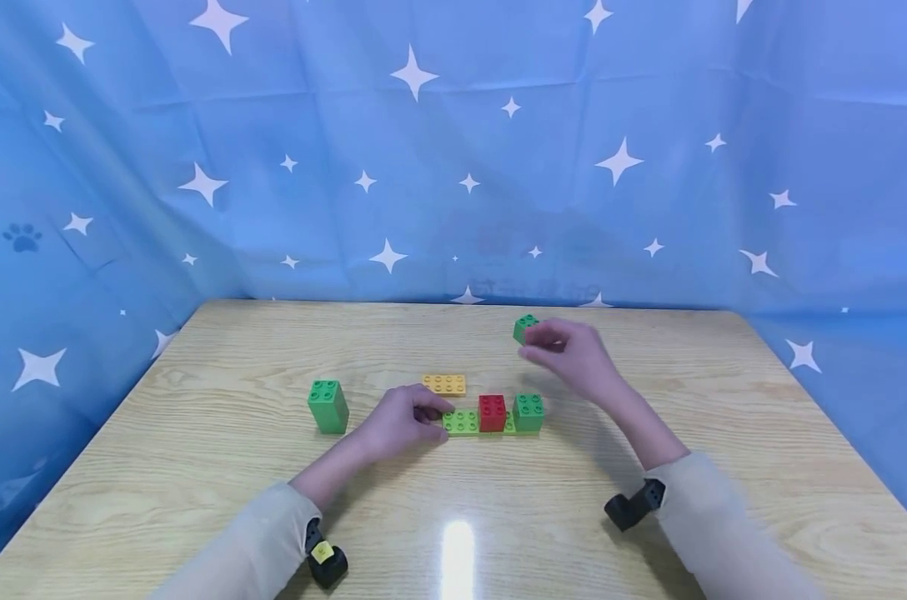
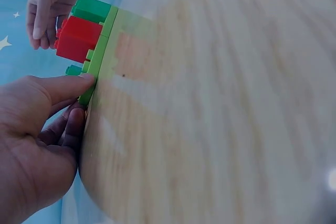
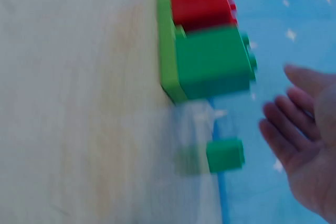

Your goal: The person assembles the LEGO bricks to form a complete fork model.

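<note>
My left hand [image 1: 404, 423] pinches the left end of a lime-green strip of building-block plate [image 1: 459, 423], thumb on its near side in the left wrist view. A red block [image 1: 492, 414] and a green block [image 1: 528, 412] stand side by side on the strip's right part, with a small gap between them. My right hand [image 1: 573, 354] is above the table near another green block [image 1: 523, 327] at the back. In the right wrist view its fingers [image 3: 289, 129] are spread and hold nothing, apart from that green block [image 3: 226, 155].
A yellow plate [image 1: 444, 384] lies just behind the lime strip. To the left of my left hand stands a tall green block [image 1: 329, 408]. Behind the wooden table [image 1: 258, 350] hangs a blue curtain [image 1: 333, 225] with white stars.
</note>
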A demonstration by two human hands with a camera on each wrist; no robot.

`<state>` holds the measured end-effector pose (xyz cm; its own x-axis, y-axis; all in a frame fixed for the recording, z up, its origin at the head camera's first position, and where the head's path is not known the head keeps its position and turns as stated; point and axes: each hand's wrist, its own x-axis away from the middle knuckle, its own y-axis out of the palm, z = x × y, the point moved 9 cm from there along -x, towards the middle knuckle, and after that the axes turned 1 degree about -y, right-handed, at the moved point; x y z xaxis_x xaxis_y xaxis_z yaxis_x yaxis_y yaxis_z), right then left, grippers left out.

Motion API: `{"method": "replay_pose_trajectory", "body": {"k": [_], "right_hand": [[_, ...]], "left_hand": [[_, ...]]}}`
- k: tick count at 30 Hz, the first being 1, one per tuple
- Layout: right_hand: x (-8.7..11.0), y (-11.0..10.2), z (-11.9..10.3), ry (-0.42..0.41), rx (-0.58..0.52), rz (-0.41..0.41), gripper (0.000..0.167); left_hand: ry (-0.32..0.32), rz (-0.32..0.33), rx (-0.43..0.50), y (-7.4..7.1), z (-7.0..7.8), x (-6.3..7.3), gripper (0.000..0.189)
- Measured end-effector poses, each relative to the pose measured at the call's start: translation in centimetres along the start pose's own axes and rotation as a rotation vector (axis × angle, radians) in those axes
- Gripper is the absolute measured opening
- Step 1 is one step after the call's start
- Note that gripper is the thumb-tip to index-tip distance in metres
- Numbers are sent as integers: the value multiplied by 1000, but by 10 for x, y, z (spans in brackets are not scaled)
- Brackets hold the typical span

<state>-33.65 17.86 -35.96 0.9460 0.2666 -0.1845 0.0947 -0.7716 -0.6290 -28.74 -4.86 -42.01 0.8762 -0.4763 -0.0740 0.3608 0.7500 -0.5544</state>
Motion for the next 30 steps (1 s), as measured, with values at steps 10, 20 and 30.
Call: {"method": "replay_pose_trajectory", "body": {"k": [10, 20, 30], "right_hand": [[-25, -21, 44, 123, -38, 147, 46], [-39, 0, 68, 226, -45, 142, 59], [-47, 7, 63, 217, 38, 120, 51]], "left_hand": [[2, -4, -8, 0, 2, 3, 32], [20, -5, -24, 2, 3, 3, 31], [-12, -2, -6, 2, 1, 4, 31]]}}
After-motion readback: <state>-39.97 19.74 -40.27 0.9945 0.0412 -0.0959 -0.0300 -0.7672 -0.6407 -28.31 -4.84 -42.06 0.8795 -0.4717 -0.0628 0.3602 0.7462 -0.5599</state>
